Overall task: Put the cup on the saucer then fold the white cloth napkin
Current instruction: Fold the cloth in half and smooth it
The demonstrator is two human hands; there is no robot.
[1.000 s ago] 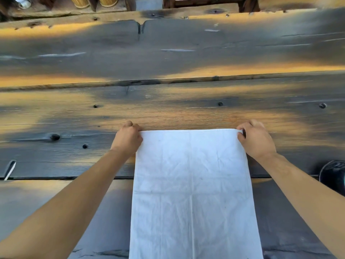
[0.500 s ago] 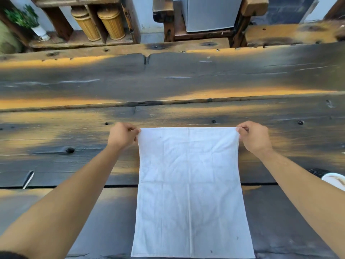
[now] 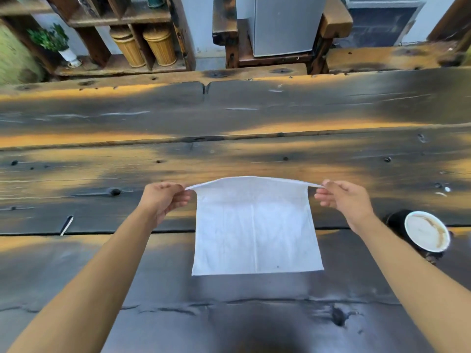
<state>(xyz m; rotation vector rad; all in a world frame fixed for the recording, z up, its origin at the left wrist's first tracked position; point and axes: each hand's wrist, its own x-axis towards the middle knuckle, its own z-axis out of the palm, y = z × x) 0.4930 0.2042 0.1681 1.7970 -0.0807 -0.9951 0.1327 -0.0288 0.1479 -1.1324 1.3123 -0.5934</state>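
Observation:
The white cloth napkin (image 3: 254,230) lies in the middle of the dark wooden table (image 3: 229,118), its near edge flat on the wood. My left hand (image 3: 163,200) pinches the far left corner and my right hand (image 3: 346,200) pinches the far right corner. Both corners are lifted off the table, and the far edge is pulled taut between them. At the right, a cup (image 3: 425,234) with a white, brown-stained inside stands on something dark, partly hidden by my right forearm; I cannot tell if that is the saucer.
Beyond the table's far edge stand wooden shelves with two woven canisters (image 3: 145,47), a small potted plant (image 3: 54,44) and a grey appliance (image 3: 283,24). A thin pale object (image 3: 66,224) lies in a plank gap at the left.
Both hands have lifted the napkin's far corners off the table and drawn them toward me. The view has tilted up, showing the shelves and the cup.

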